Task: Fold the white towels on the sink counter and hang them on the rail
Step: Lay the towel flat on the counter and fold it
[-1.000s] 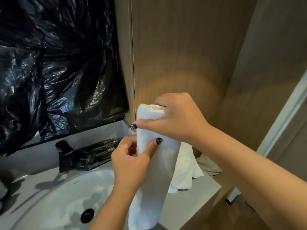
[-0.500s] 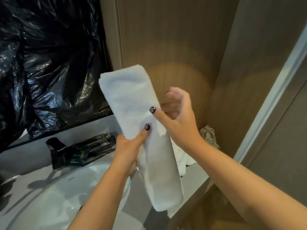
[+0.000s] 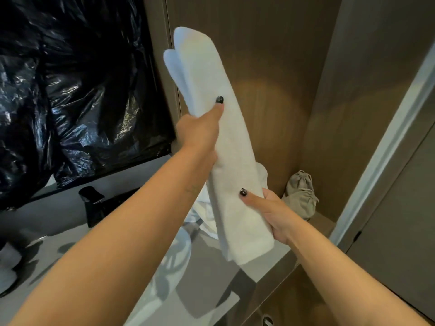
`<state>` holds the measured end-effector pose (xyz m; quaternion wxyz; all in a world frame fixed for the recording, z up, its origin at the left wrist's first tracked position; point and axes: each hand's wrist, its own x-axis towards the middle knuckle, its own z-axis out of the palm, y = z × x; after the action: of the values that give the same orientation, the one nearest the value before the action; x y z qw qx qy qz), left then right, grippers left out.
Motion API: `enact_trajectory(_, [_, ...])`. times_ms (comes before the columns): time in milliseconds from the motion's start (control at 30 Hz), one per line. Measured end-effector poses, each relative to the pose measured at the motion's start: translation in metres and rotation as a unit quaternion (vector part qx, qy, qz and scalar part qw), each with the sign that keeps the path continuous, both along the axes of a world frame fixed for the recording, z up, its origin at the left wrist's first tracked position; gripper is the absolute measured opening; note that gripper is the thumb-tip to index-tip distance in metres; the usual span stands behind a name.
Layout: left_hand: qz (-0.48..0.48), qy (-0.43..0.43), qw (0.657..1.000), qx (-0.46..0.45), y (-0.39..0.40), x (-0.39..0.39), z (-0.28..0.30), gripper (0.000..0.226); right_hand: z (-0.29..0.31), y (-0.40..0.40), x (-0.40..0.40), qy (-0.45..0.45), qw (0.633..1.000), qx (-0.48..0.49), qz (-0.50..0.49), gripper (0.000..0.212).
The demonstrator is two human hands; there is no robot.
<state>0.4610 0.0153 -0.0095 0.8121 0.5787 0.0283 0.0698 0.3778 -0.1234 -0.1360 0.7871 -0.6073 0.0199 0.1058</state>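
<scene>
One black plastic sheet at far left. One left hand gripping one folded white towel at mid-length, thumb across it, raised above the counter. One right hand pinching its lower end. One crumpled towel behind. One beige pouch rightmost.

A single head-worn wide-angle view looks forward and down along both forearms, close over the grey stone desk, facing the brown wood-panelled wall corner.
</scene>
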Motion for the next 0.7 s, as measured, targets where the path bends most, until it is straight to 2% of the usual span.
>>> enact_trajectory(67, [-0.004,0.015,1.000,0.005,-0.009,0.005,0.006,0.026,-0.003,-0.009,-0.003,-0.003,0.999,0.032,0.022,0.032])
enact_trajectory(100, [-0.005,0.022,1.000,0.005,-0.013,0.006,0.008,0.026,-0.006,-0.012,-0.005,-0.001,0.999,0.042,0.030,0.027])
enact_trajectory(200, [-0.006,0.038,0.999,0.009,-0.018,0.011,0.010,0.029,-0.021,-0.012,-0.014,0.018,0.998,0.060,0.010,0.035])
enact_trajectory(267, [-0.026,0.042,0.999,0.012,-0.014,0.012,0.008,0.031,-0.034,-0.003,-0.024,-0.004,0.998,0.016,-0.052,0.044])
enact_trajectory(333, [-0.057,0.043,0.997,0.019,-0.008,0.010,0.005,0.041,-0.047,0.012,-0.035,-0.072,0.987,-0.055,-0.132,0.048])
enact_trajectory(433, [-0.084,0.051,0.995,0.032,-0.002,0.008,-0.004,0.058,-0.061,0.031,-0.048,-0.147,0.959,-0.112,-0.215,0.035])
enact_trajectory(533, [-0.098,0.034,0.994,0.031,0.002,0.006,-0.009,0.058,-0.065,0.039,-0.057,-0.162,0.933,-0.180,-0.266,0.027])
enact_trajectory(633, [-0.114,0.028,0.993,0.021,0.008,0.006,-0.009,0.069,-0.057,0.032,-0.066,-0.170,0.933,-0.220,-0.227,0.042])
enact_trajectory(700, [-0.176,0.017,0.984,-0.012,0.015,0.006,-0.006,0.070,-0.040,0.023,-0.070,-0.203,0.937,-0.227,-0.170,0.047])
